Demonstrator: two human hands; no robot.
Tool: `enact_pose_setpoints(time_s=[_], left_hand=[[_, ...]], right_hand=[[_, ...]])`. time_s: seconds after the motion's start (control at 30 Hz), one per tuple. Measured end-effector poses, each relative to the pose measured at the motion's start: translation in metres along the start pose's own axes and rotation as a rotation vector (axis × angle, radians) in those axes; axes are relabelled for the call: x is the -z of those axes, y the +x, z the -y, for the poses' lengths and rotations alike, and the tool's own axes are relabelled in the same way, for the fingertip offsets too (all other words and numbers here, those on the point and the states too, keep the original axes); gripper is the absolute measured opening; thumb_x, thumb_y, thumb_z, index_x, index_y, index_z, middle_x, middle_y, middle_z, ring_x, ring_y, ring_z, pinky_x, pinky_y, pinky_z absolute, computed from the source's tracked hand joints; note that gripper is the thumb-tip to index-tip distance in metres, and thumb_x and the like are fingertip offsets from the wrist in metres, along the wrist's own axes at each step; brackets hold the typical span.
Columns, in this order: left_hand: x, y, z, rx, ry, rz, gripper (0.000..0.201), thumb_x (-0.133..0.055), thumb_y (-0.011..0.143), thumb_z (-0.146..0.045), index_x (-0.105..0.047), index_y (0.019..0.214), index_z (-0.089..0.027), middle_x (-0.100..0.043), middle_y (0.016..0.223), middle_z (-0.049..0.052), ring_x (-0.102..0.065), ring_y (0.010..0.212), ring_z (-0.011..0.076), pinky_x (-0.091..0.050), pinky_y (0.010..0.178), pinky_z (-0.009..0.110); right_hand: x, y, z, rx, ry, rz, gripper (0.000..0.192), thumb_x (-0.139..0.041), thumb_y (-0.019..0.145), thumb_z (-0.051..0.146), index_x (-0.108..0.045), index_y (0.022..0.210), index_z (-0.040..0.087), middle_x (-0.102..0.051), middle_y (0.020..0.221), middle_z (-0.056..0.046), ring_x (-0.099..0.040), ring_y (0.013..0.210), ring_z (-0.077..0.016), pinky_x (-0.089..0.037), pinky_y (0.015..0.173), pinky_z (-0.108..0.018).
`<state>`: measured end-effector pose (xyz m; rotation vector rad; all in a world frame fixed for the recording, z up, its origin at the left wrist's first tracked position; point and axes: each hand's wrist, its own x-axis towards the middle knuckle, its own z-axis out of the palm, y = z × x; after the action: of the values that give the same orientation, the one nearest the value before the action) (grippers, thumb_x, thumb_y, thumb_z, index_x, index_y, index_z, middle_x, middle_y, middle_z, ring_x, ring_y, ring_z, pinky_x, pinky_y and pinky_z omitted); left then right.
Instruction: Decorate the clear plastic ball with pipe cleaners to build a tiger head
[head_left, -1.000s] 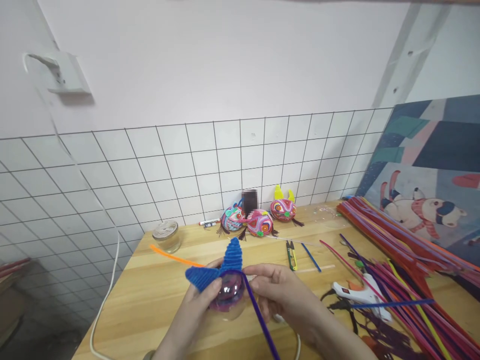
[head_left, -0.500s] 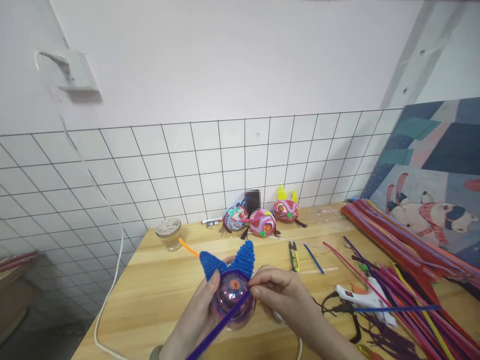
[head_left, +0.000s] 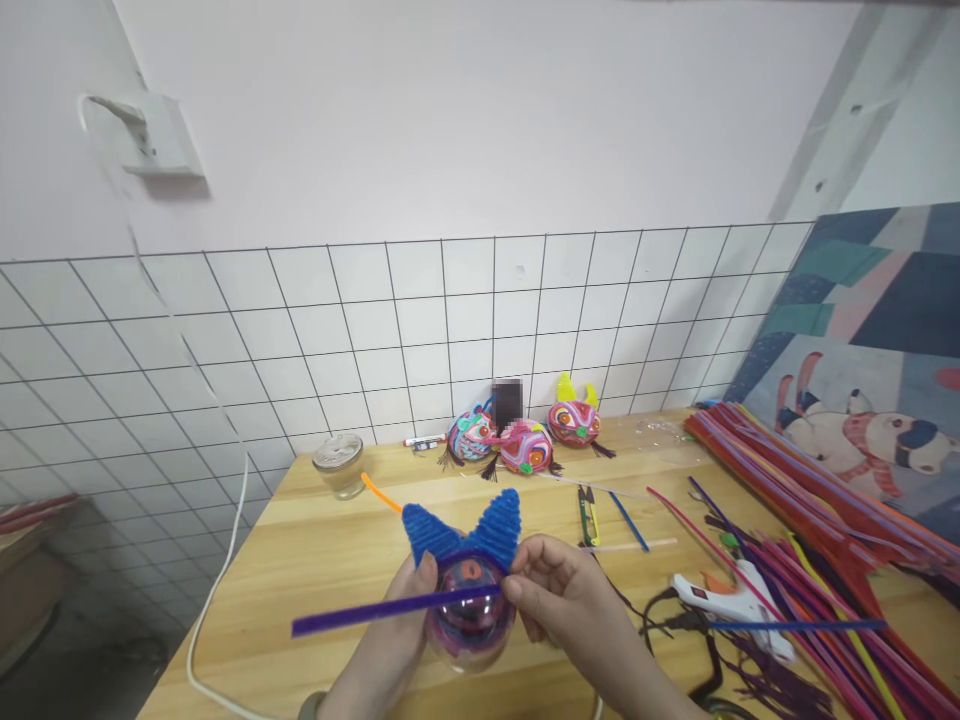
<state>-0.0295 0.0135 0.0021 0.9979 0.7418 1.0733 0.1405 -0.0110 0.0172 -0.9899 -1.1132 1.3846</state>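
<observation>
Our right hand (head_left: pixel 559 597) pinches the purple pipe cleaner (head_left: pixel 360 615) at the side of the clear ball (head_left: pixel 480 628), the strip crossing its front leftward. Our left hand (head_left: pixel 403 638) grasps the ball (two blue ears (head_left: pixel 496 530) stand up from it) over the table (head_left: pixel 300 565). Farther out, we see a glue gun (head_left: pixel 739 605) rightward and three patterned balls (head_left: pixel 526 447) near the tiled wall (head_left: pixel 367 330).

No lettering, brand or number could be read; the small markings on the marker pen (head_left: pixel 424 442) were left indistinct.
</observation>
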Motion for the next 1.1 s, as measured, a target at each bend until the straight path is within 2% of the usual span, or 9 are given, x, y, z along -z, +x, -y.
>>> enact_pose_setpoints(time_s=[0.2,0.33,0.5,0.63,0.73,0.83,0.9,1.0,1.1], left_hand=[[0.001,0.0,-0.004,-0.042,0.112,0.044,0.06,-0.051,0.075,-0.065,-0.069,0.102,-0.015,-0.074,0.098,0.014,-0.066,0.093,0.0332,-0.049,0.084,0.047],[0.003,0.004,-0.007,-0.028,0.139,0.0,0.057,-0.052,0.078,-0.06,-0.066,0.11,-0.014,-0.073,0.105,0.014,-0.064,0.102,0.0331,-0.046,0.093,0.048],[0.006,0.004,-0.006,-0.024,0.162,0.003,0.059,-0.046,0.08,-0.062,-0.064,0.115,-0.017,-0.071,0.112,0.011,-0.062,0.107,0.0322,-0.04,0.1,0.05],[0.013,0.002,-0.005,-0.082,0.232,-0.055,0.057,-0.046,0.08,-0.062,-0.066,0.111,-0.018,-0.068,0.118,0.01,-0.057,0.114,0.033,-0.037,0.103,0.051],[0.014,0.001,-0.008,-0.108,0.32,-0.099,0.053,-0.051,0.077,-0.062,-0.069,0.103,-0.019,-0.07,0.115,0.009,-0.057,0.114,0.0334,-0.038,0.103,0.049],[0.011,0.001,-0.015,-0.16,0.352,-0.057,0.049,-0.049,0.08,-0.059,-0.067,0.105,-0.02,-0.07,0.114,0.008,-0.058,0.112,0.0306,-0.042,0.1,0.044],[0.007,0.003,-0.017,-0.194,0.354,-0.074,0.05,-0.05,0.079,-0.06,-0.066,0.103,-0.019,-0.07,0.111,0.009,-0.06,0.107,0.0297,-0.046,0.096,0.041],[0.005,0.004,-0.018,-0.217,0.363,-0.182,0.05,-0.051,0.076,-0.063,-0.063,0.094,-0.018,-0.072,0.094,0.009,-0.066,0.087,0.0274,-0.053,0.078,0.037],[0.005,0.002,-0.018,-0.225,0.456,-0.316,0.045,-0.05,0.076,-0.064,-0.059,0.077,-0.019,-0.065,0.067,0.003,-0.059,0.062,0.0208,-0.048,0.057,0.03]], right_hand=[[0.0,-0.003,-0.002,-0.006,-0.031,-0.012,0.046,-0.075,0.06,0.058,-0.052,0.067,0.019,-0.046,0.048,0.007,-0.04,0.037,-0.006,-0.034,0.039,-0.02],[0.001,-0.002,-0.005,-0.005,-0.045,-0.025,0.046,-0.075,0.06,0.059,-0.052,0.069,0.02,-0.046,0.048,0.007,-0.04,0.039,-0.0069,-0.034,0.04,-0.02],[-0.004,-0.004,-0.008,0.065,0.013,-0.046,0.04,-0.077,0.063,0.051,-0.059,0.08,0.019,-0.061,0.065,0.0,-0.057,0.061,-0.0136,-0.045,0.058,-0.024],[-0.013,-0.007,0.0,0.104,0.08,0.095,0.033,-0.07,0.075,0.046,-0.065,0.098,0.022,-0.069,0.083,-0.004,-0.062,0.078,-0.0177,-0.047,0.075,-0.029],[-0.019,-0.009,0.008,0.138,0.124,0.197,0.025,-0.063,0.083,0.041,-0.067,0.102,0.025,-0.07,0.097,-0.005,-0.064,0.089,-0.0199,-0.046,0.086,-0.032],[-0.022,-0.011,0.013,0.166,0.115,0.2,0.023,-0.061,0.085,0.038,-0.068,0.103,0.026,-0.069,0.107,-0.005,-0.062,0.097,-0.0208,-0.044,0.092,-0.033],[-0.022,-0.011,0.013,0.163,0.111,0.198,0.023,-0.06,0.086,0.037,-0.068,0.104,0.027,-0.07,0.106,-0.005,-0.063,0.098,-0.0209,-0.044,0.092,-0.032],[-0.023,-0.011,0.008,0.157,0.115,0.195,0.023,-0.06,0.087,0.035,-0.067,0.107,0.027,-0.071,0.104,-0.005,-0.064,0.094,-0.0201,-0.046,0.089,-0.032],[-0.023,-0.01,-0.001,0.192,0.104,0.182,0.025,-0.058,0.088,0.034,-0.064,0.112,0.026,-0.071,0.102,-0.006,-0.065,0.092,-0.0199,-0.046,0.088,-0.032]])
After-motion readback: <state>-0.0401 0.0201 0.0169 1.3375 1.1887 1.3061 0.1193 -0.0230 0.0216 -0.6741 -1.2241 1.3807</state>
